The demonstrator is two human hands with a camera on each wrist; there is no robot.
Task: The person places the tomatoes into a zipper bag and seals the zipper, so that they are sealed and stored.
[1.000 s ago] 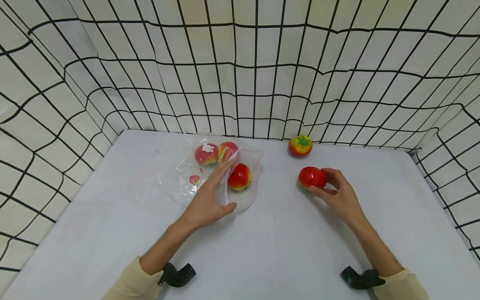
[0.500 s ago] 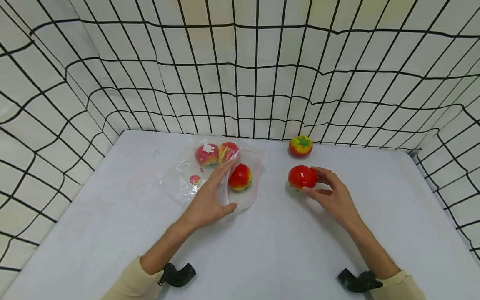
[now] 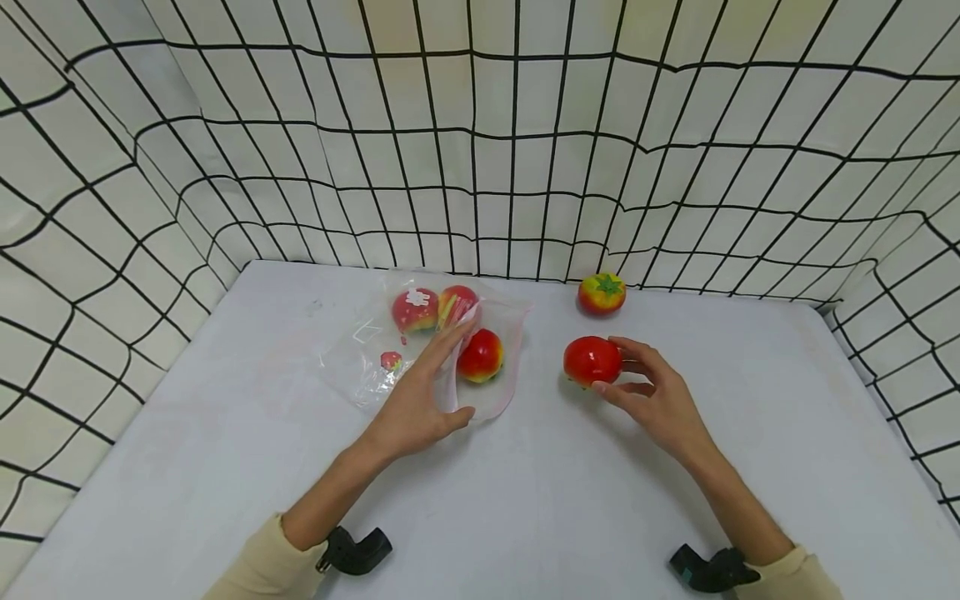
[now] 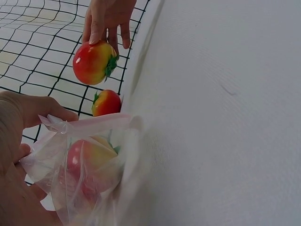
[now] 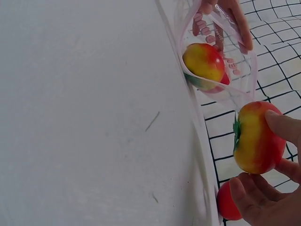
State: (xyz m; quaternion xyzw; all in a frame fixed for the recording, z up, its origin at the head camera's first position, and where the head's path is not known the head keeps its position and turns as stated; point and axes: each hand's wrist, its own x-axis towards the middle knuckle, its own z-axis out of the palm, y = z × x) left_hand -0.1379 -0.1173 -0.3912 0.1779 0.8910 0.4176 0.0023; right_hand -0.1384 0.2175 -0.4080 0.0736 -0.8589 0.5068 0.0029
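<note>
My left hand (image 3: 412,408) holds a clear zip bag (image 3: 360,346) by its mouth, which gapes toward the right. A red and yellow tomato (image 3: 480,357) lies just inside the opening, and two more, a tomato (image 3: 415,311) and another tomato (image 3: 456,302), show through the printed plastic. My right hand (image 3: 651,400) grips a tomato (image 3: 592,361) between thumb and fingers, right of the bag mouth. In the right wrist view the held tomato (image 5: 258,139) has its green leaves toward the table. Behind it stands a loose tomato (image 3: 602,295), leaves up.
The white table (image 3: 540,500) has black netting (image 3: 510,192) along its back and sides. Each wrist carries a black camera mount, the left mount (image 3: 358,552) and the right mount (image 3: 712,568).
My right hand has carried its tomato left, toward the bag mouth. The left hand and the bag have stayed in place.
</note>
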